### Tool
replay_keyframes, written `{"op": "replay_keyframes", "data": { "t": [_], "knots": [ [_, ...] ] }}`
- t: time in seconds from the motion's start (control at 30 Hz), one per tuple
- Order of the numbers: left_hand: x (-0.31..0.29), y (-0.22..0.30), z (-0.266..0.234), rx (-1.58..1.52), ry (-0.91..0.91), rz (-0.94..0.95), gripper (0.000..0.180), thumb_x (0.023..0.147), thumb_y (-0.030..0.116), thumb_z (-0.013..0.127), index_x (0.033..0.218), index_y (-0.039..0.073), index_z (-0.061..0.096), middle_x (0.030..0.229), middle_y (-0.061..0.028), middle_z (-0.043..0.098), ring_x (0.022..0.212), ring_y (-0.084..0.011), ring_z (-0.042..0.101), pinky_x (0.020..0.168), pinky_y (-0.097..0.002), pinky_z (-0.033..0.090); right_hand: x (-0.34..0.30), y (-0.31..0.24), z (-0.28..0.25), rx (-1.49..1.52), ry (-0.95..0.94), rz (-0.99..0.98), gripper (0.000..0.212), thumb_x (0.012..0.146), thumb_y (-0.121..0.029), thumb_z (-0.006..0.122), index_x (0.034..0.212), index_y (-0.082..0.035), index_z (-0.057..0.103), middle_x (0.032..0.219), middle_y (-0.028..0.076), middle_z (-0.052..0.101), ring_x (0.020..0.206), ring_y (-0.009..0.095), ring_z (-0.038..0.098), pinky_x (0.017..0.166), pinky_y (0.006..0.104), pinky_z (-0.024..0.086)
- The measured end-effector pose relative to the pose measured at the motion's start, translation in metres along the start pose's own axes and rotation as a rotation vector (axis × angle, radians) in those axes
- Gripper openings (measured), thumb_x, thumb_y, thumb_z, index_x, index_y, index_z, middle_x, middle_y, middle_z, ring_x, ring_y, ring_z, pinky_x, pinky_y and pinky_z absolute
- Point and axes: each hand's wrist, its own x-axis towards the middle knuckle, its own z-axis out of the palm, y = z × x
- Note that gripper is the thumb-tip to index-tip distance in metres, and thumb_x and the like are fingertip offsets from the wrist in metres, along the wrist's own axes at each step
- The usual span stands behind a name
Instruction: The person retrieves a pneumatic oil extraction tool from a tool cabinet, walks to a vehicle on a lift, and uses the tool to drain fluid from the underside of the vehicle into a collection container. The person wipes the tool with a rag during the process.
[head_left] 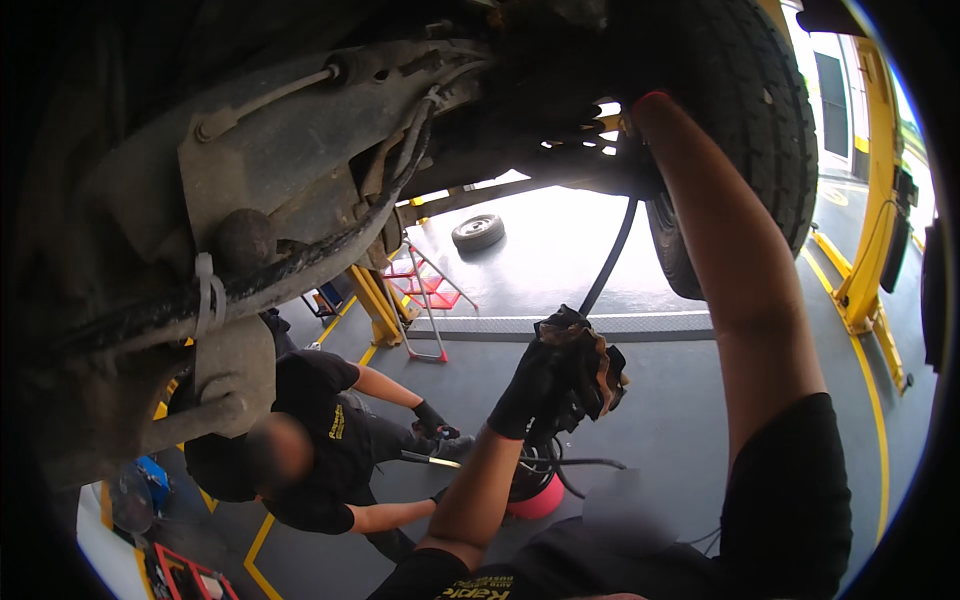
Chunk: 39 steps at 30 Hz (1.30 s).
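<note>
I am looking up under a raised vehicle. My left hand (540, 385), in a black glove, is shut on a dark brake part with brownish pads (595, 365). A black hose (608, 260) runs from that part up toward the wheel area. My right arm reaches up beside the tyre (745, 120). My right hand (640, 80), gloved with a red cuff, is lost in the dark space behind the wheel, so its grip is not visible.
A co-worker in a black shirt (315, 440) crouches on the floor at lower left, holding a tool. A red pan (540, 498) sits below my left hand. A loose wheel (478, 232), a red step stool (425, 290) and yellow lift posts (870, 220) stand around.
</note>
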Motion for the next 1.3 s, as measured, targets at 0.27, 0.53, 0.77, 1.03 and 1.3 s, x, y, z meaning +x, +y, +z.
{"op": "replay_keyframes", "data": {
  "t": [0.27,0.53,0.77,1.03,1.3],
  "knots": [
    [0.023,-0.042,-0.019,-0.022,-0.038,0.042,0.019,0.107,0.022,0.051,0.116,0.007,0.057,0.102,-0.0059,0.067,0.093,-0.0168,0.069,0.083,-0.0319,0.058,-0.038,-0.055,0.018,0.374,0.799,-0.047,0.046,0.100,-0.037,0.060,0.127,0.001,0.064,0.121,0.021,0.069,0.111,0.031,0.070,0.088,0.0404,0.057],
    [-0.031,-0.080,-0.036,-0.071,-0.157,-0.051,0.043,0.102,0.034,0.053,0.127,-0.001,0.059,0.110,-0.0148,0.069,0.103,-0.0290,0.070,0.093,-0.0420,0.058,-0.135,-0.114,-0.125,0.864,-0.012,0.119,0.051,0.098,-0.043,0.063,0.113,0.005,0.064,0.103,0.023,0.074,0.097,0.035,0.072,0.085,0.0437,0.057],
    [-0.071,-0.093,-0.041,-0.407,-0.041,-0.342,0.029,0.105,0.026,0.052,0.107,-0.001,0.061,0.096,-0.0136,0.067,0.086,-0.0281,0.069,0.087,-0.0436,0.056,-0.184,-0.119,-0.076,0.776,0.181,0.315,0.049,0.096,-0.046,0.064,0.109,0.001,0.067,0.093,0.026,0.072,0.093,0.042,0.071,0.077,0.0486,0.055],
    [-0.095,-0.118,-0.067,-0.403,-0.043,-0.110,0.032,0.105,0.028,0.051,0.113,-0.001,0.061,0.110,-0.0160,0.067,0.101,-0.0288,0.067,0.096,-0.0458,0.055,-0.301,-0.091,-0.053,0.594,0.151,0.069,0.019,0.098,-0.022,0.066,0.108,-0.005,0.064,0.100,0.020,0.064,0.064,0.035,0.065,0.055,0.0450,0.054],
    [0.041,-0.025,-0.071,-0.028,0.272,0.506,0.035,0.105,0.018,0.048,0.136,0.005,0.059,0.129,-0.0113,0.066,0.119,-0.0236,0.065,0.100,-0.0416,0.055,-0.408,-0.041,-0.071,0.632,0.025,-0.256,0.024,0.083,-0.012,0.080,0.082,-0.005,0.057,0.072,0.012,0.053,0.054,0.032,0.055,0.047,0.0416,0.042]
  ]
}}
